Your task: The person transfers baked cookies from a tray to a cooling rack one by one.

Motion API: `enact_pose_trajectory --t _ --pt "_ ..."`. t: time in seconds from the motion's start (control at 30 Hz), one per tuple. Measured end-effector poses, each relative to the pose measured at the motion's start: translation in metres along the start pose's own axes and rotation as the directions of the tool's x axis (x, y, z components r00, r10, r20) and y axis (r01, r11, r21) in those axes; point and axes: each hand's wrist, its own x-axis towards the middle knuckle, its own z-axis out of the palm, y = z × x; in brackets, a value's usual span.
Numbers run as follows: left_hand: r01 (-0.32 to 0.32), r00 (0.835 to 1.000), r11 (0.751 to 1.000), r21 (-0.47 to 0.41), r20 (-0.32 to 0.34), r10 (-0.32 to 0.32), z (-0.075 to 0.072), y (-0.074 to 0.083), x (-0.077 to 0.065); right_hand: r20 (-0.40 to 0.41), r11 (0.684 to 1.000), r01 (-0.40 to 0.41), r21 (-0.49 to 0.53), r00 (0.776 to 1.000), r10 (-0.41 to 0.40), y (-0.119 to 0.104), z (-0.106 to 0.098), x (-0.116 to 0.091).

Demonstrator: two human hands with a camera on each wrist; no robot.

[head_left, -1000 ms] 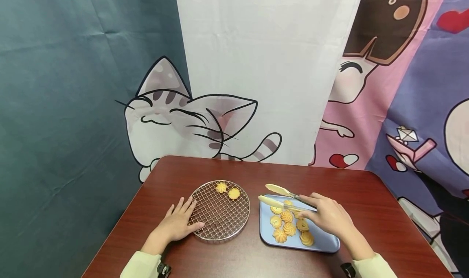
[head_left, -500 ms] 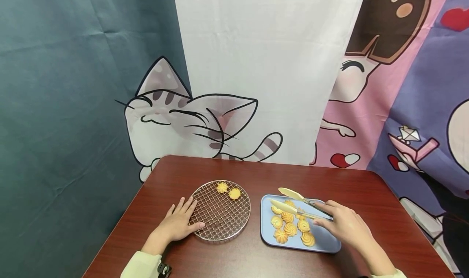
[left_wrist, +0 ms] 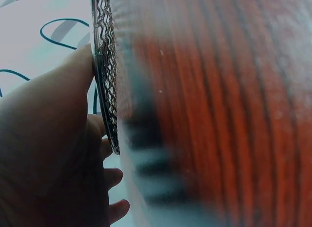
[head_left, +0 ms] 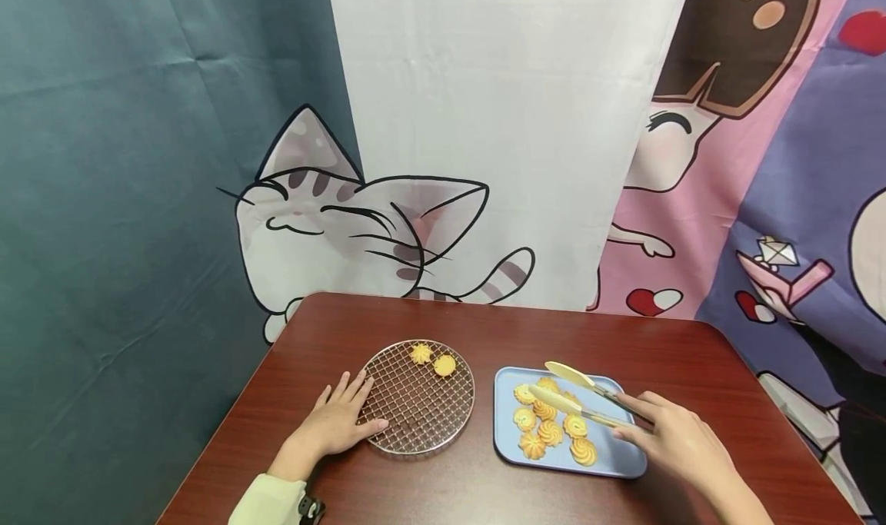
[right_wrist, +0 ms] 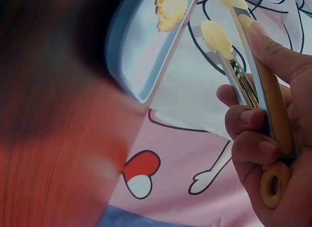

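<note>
My right hand (head_left: 681, 436) grips a pair of tongs (head_left: 588, 406) with pale yellow tips, fingers wrapped round the handles in the right wrist view. The tips are spread apart with nothing between them, over the blue tray (head_left: 612, 463). Several swirled butter cookies (head_left: 550, 433) lie on that tray. On the left, my left hand (head_left: 334, 420) lies with fingers spread at the edge of a round wire rack (head_left: 415, 413), thumb and fingertips on its rim. Two cookies rest near the rack's far edge, one star-shaped cookie (head_left: 421, 353) and one rounder cookie (head_left: 444, 366).
Both rack and tray stand on a reddish-brown wooden table (head_left: 484, 494), with a strip of tabletop between them. Behind the table's far edge hangs a printed curtain (head_left: 512, 125) with a cartoon cat.
My right hand has drawn the tongs to the right, from the tray's left edge to over its middle. The left hand and the cookies stay where they were.
</note>
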Motion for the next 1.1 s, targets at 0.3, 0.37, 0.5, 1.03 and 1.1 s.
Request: enact_pose_trajectory --t 0.3,0.37,0.5,1.03,1.1 --pt "0.0 1.0 1.0 -0.006 0.005 0.0 -0.003 0.002 0.0 0.066 0.997 -0.07 -0.01 0.995 0.071 0.012 -0.005 -0.016" --pt "0.002 1.0 1.0 -0.006 0.007 -0.002 -0.004 0.003 0.0 0.086 0.996 -0.086 -0.008 0.992 0.087 0.015 -0.006 -0.019" --pt "0.002 1.0 1.0 -0.007 0.007 -0.002 -0.003 0.002 0.0 0.122 0.995 -0.102 0.002 0.987 0.101 0.022 -0.007 -0.022" --pt "-0.005 1.0 1.0 -0.003 0.001 0.005 0.001 0.0 0.0 0.145 0.998 -0.068 -0.006 0.987 0.068 0.041 -0.007 -0.016" --pt "-0.004 1.0 1.0 -0.003 0.003 0.004 0.001 0.0 0.001 0.154 0.998 -0.067 -0.006 0.986 0.067 0.041 -0.009 -0.015"
